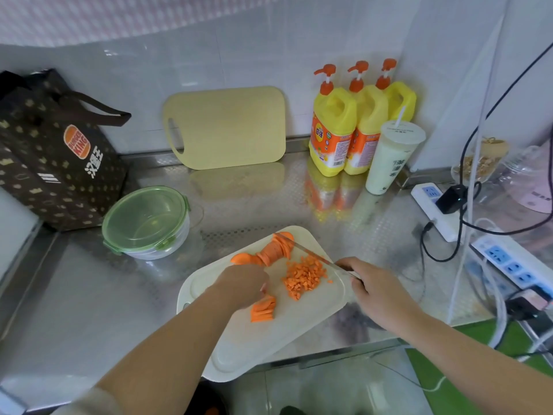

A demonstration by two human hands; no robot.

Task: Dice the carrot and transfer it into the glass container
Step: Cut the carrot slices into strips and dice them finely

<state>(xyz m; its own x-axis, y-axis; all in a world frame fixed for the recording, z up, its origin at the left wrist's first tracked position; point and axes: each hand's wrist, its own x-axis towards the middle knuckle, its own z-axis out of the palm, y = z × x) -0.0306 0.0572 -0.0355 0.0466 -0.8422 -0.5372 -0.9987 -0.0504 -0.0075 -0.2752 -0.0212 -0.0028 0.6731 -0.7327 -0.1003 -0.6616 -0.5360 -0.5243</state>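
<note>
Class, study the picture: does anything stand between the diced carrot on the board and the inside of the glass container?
Yes: the green lid sits on the glass container, covering its opening.

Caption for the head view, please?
Left hand holds carrot slices on the cutting board; right hand grips the knife behind the diced carrot.

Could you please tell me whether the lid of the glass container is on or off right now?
On. The green lid sits over the glass container; through it the inside looks empty.
</note>
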